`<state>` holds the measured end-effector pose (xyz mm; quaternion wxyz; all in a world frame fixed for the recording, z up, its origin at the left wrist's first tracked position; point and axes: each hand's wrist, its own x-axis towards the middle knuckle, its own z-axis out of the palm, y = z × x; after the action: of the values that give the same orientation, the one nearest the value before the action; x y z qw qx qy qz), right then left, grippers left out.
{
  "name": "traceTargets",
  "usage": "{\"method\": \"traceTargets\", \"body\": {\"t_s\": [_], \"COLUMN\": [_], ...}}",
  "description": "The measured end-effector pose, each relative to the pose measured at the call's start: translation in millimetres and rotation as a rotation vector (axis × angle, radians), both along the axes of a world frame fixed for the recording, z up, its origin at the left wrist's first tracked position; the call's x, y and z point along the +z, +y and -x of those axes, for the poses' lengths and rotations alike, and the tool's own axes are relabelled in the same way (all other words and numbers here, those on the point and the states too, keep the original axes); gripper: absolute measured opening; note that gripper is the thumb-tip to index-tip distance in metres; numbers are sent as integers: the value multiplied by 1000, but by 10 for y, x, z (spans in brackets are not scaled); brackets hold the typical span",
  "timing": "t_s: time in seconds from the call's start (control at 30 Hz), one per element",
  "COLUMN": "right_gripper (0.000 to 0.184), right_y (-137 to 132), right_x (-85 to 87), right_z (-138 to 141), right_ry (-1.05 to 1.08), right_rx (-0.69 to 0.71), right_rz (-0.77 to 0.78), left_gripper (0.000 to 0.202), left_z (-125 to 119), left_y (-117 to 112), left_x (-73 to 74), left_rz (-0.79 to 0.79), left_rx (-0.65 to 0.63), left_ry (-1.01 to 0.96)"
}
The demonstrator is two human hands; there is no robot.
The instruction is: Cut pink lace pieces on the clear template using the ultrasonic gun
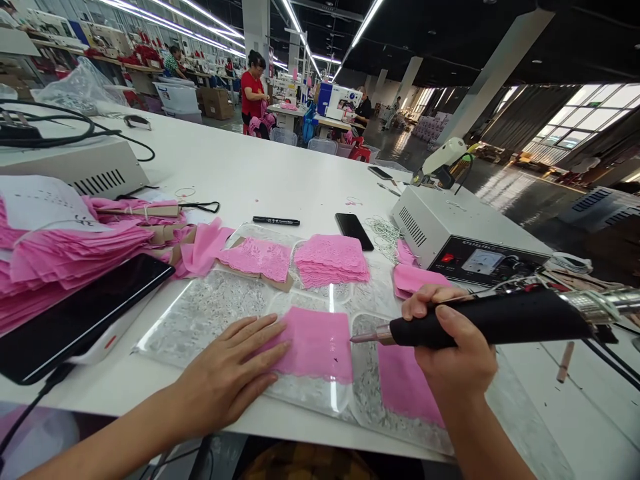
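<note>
My left hand (235, 363) lies flat with its fingers stretched out, the fingertips resting on the left edge of a pink fabric piece (317, 343). Closed around the thick black handle of a hand-held power tool (490, 319) is my right hand (455, 347). The tool's narrow metal tip points left and is at the right edge of that piece; whether it touches cannot be told. A second pink piece (407, 383) lies partly under my right hand. Beneath the fabric are clear, glossy plates (210, 320). Behind them sit a stack of pink lace-edged pieces (333, 260) and another lace piece on cardboard (260, 259).
Pink fabric piles (60, 267) and a large black phone (90, 313) are at the left. A grey control box (470, 233) with a dial stands at the right. A marker (276, 221) and a smaller phone (354, 231) lie behind the plates. Co-workers are in the background.
</note>
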<state>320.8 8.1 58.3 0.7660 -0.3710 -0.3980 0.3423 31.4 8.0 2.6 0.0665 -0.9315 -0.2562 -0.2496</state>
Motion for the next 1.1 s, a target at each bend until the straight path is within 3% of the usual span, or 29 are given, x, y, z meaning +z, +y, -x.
{"method": "traceTargets", "body": {"t_s": [0.63,0.87,1.1], "right_gripper": [6,7,11], "right_y": [-77,128,271], "right_x": [2,77,23], "right_z": [16,141,320], "right_ry": [-75,-33,-85], "right_rx": [47,-5,48], "right_rz": [1,-75,-85], "left_gripper": [34,34,34], "left_z": [-6,66,169], "left_y": [-11,-116,-184], "left_x": [-8,42,-38], "left_rz": [12,15,34], "left_rx": [-2,30,81], "left_ry": [15,-8,-59]}}
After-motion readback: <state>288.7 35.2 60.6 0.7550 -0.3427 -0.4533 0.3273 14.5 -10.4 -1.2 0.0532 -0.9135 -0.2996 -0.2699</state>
